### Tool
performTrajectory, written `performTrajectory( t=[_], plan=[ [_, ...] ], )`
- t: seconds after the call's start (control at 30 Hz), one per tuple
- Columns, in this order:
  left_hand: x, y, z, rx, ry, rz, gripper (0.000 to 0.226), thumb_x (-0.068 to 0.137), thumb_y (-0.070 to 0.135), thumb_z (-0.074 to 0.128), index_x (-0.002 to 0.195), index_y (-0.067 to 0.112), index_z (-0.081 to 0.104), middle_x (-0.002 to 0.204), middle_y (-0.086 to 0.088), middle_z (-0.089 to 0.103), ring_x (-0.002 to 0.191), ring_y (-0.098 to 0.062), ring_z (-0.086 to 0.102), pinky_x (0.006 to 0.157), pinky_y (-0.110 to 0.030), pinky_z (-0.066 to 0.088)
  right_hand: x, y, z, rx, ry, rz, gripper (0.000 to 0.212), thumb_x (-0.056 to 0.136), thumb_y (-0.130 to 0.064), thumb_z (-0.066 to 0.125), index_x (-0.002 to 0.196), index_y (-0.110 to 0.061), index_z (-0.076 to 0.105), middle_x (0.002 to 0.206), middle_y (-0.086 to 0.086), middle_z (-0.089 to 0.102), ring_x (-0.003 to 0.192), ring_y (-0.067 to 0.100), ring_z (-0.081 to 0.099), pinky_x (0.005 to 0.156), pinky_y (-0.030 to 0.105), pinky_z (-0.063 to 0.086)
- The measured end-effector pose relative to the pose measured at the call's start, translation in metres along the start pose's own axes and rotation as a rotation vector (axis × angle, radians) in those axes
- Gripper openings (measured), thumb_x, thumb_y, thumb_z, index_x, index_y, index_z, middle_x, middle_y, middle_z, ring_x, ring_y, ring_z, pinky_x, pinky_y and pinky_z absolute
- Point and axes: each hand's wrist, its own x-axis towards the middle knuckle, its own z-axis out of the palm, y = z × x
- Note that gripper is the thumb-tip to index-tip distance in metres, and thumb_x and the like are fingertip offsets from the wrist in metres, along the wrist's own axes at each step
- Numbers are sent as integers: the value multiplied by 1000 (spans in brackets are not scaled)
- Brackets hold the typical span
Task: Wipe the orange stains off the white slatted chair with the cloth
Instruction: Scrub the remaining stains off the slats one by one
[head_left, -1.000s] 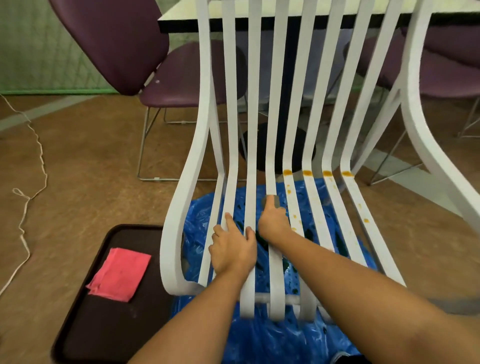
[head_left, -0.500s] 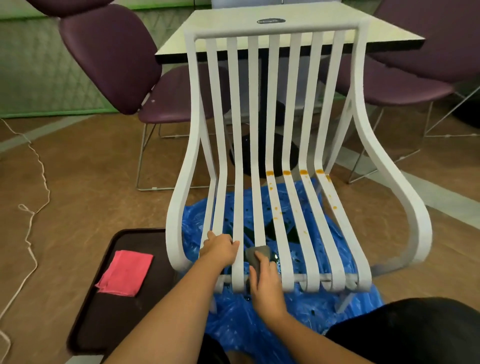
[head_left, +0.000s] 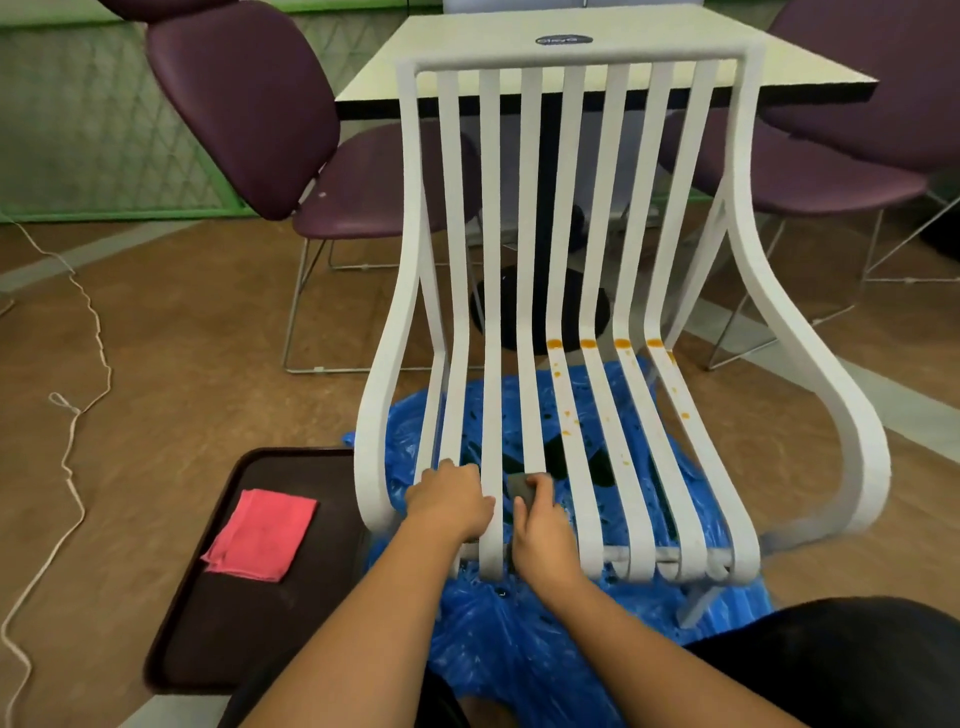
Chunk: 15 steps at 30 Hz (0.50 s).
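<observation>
White slatted chair (head_left: 571, 260) stands on a blue plastic sheet (head_left: 519, 639) on the floor. Left hand (head_left: 451, 501) is closed round the slats at the seat's front left. Right hand (head_left: 543, 530) is closed on a small grey pad, probably the wiping cloth (head_left: 519, 486), pressed on a middle slat near the front edge. Orange stains (head_left: 602, 344) mark the four right slats at the seat bend, with drips below. A folded pink cloth (head_left: 262, 532) lies on a dark tray (head_left: 208, 639), left of the chair.

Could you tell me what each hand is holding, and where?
Right hand pinches a grey pad by its near end; left hand grips seat slats.
</observation>
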Motion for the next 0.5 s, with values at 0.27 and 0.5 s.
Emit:
performTrajectory(
  t=[0.27, 0.5],
  plan=[
    [26, 11, -9, -28, -14, 28, 65, 90, 46, 67, 147, 33, 38, 145, -9, 37, 134, -35, 37, 102, -49, 43, 89, -28, -9, -136, -198, 93, 40, 103, -22, 43, 136, -30, 21, 114, 21, 57, 84, 33, 60, 53, 31, 38],
    [52, 11, -19, -33, -86, 34, 72, 82, 44, 76, 145, 34, 42, 141, -7, 37, 132, -33, 36, 99, -42, 44, 183, -54, -5, -260, -187, 118, 60, 97, -7, 49, 141, -29, 15, 120, 25, 51, 93, 36, 60, 64, 41, 46]
  ],
)
